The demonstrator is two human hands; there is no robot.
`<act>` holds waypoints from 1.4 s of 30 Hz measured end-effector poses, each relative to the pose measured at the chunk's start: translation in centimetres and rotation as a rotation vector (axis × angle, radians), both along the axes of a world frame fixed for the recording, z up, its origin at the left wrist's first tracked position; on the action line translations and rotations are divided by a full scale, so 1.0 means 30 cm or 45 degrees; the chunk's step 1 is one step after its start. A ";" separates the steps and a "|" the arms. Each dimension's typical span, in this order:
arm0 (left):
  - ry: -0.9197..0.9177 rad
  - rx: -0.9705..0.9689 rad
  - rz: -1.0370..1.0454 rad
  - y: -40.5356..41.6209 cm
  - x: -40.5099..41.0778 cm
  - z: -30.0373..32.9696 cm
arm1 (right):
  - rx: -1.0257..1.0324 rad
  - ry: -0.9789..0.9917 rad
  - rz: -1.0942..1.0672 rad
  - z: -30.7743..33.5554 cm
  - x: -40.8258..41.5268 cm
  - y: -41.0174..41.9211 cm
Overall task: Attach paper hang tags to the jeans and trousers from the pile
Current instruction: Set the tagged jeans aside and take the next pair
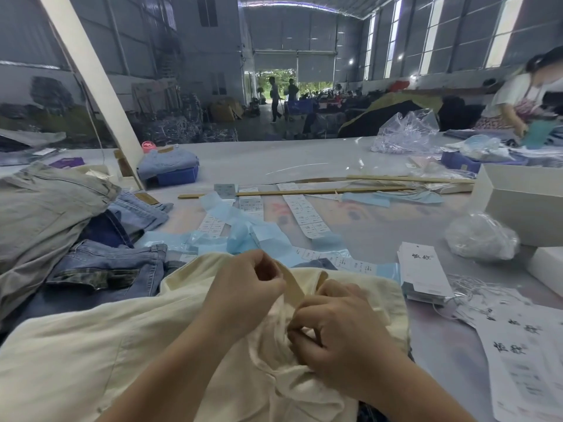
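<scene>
From the head view, the cream trousers (122,345) lie on the bench (365,239) beside the denim pile (100,269); the left hand (243,287) pinches the belt loop (294,284), the right hand (344,336) pinches bunched cloth; a slackened grip could let the loop slip, while the hang tags (423,269) wait nearby.

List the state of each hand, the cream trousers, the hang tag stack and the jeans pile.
left hand: pinching the cream waistband.
right hand: fingers curled into the cloth.
cream trousers: spread flat, bunched at the hands.
hang tag stack: lying untouched at right.
jeans pile: heaped at left.
</scene>
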State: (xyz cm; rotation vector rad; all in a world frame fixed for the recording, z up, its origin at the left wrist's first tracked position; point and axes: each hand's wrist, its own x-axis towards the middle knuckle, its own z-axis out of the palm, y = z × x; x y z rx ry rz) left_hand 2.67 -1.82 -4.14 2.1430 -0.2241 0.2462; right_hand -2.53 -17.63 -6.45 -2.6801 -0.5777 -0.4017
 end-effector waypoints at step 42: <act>0.032 0.687 -0.213 -0.419 1.013 -0.460 | 0.323 0.377 -0.702 -0.367 0.980 -0.270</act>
